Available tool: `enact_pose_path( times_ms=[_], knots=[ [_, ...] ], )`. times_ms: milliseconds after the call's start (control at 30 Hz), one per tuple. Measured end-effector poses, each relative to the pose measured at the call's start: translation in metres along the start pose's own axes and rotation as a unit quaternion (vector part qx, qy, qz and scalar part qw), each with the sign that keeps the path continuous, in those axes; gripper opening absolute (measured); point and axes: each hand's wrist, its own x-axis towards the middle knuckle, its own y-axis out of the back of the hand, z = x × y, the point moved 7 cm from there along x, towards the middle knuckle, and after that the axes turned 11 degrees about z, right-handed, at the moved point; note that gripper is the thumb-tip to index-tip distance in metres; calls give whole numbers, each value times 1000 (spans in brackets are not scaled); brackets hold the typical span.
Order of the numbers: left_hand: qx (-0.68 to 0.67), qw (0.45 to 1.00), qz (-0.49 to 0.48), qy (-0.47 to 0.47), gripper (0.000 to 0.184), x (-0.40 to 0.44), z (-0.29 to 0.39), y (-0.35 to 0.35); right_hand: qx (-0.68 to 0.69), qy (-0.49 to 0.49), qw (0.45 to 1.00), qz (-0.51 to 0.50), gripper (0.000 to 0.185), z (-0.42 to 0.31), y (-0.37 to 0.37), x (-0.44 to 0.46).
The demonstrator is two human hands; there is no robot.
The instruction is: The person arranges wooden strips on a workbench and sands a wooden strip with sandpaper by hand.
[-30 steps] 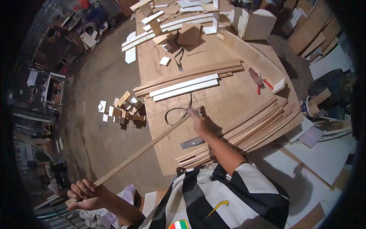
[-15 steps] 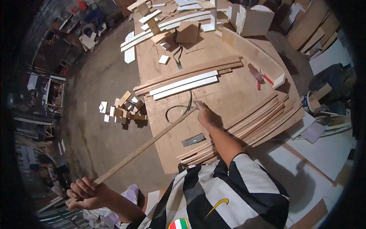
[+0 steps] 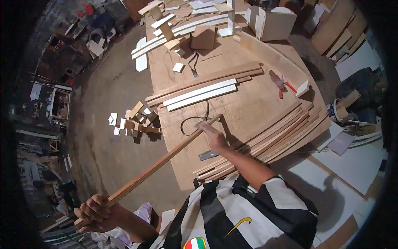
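Observation:
A long, narrow wooden strip [image 3: 155,166] runs diagonally from the lower left up over the workbench [image 3: 178,166]. My left hand [image 3: 96,212] is wrapped round its lower end, out past the bench's left edge. Close to the upper end, my right hand [image 3: 211,135] closes on the strip, and the tip sticks out beyond my fingers. Whether anything lies between that palm and the wood is hidden. Beneath the strip's upper end is a looped black cord [image 3: 184,122]. A grey flat tool [image 3: 207,155] lies partly covered by my right forearm.
Two white strips [image 3: 201,95] and brown strips [image 3: 203,83] lie across the bench. More thin strips [image 3: 265,141] are stacked along its near right edge. Red-handled pliers [image 3: 282,86] rest at the right. Wood offcuts [image 3: 134,122] are heaped on the floor at the left.
My right hand has slid down along the strip towards me, exposing its tip. The strip has rolled, showing a redder face. My left hand keeps its grip.

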Motion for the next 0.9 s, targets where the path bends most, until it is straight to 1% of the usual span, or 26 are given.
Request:
enact_pose_path(
  times_ms=[33,67,100,133,200,233,267,300,333,367,433,467,567,633,667,700,733,767,833,900],
  knots=[
    [-4,1000,-4,8,42,0,-1,1,31,23,999,4,41,-16,4,1],
    [-1,1000,-2,9,42,1,0,3,90,-8,995,-40,41,17,-12,3],
    [-8,1000,-24,17,42,0,1,0,90,-13,995,-43,41,26,-8,3],
    [-18,998,-48,23,42,-1,1,-3,42,-57,996,-47,41,42,-2,6],
    [-3,999,-40,15,43,-2,0,-9,-51,-141,987,-53,41,64,6,9],
    [9,999,-32,7,43,-1,0,-11,-50,-140,988,-51,41,48,3,8],
    [5,999,-33,3,43,-1,-1,-12,2,-58,998,-34,42,15,-1,5],
    [11,1000,-13,-8,44,-1,-1,-9,54,24,998,-21,42,-24,1,3],
    [20,1000,7,-16,44,-1,1,-7,74,27,997,3,43,-61,13,4],
    [21,1000,8,-14,44,-2,1,-7,74,25,997,3,43,-50,9,3],
    [-1,1000,-10,3,44,-3,-1,-10,86,-43,995,4,41,-15,7,7],
    [-5,1000,-12,3,44,-2,-2,-9,33,-111,993,-12,39,2,17,12],
    [-4,1000,-28,-10,45,0,3,-10,-2,-120,993,-5,39,33,12,4],
    [5,1000,-15,-9,45,0,-1,-11,-28,-179,982,-53,40,16,-5,-5],
    [4,1000,-14,-11,45,1,0,-9,30,-79,996,-14,40,-17,1,-7],
    [-6,1000,-26,8,46,1,-1,-7,88,22,996,25,41,-44,10,-7],
    [-17,999,-38,28,46,0,-3,-6,118,36,992,28,39,-36,9,-6],
    [-18,999,-36,31,46,-1,-2,-5,115,34,992,27,39,-29,14,-2],
    [-11,1000,-11,20,46,-3,0,-1,-33,-111,993,12,36,9,25,9],
    [-4,1000,3,15,46,-3,0,2,-48,-183,982,-21,36,59,0,-8]
  ],
)
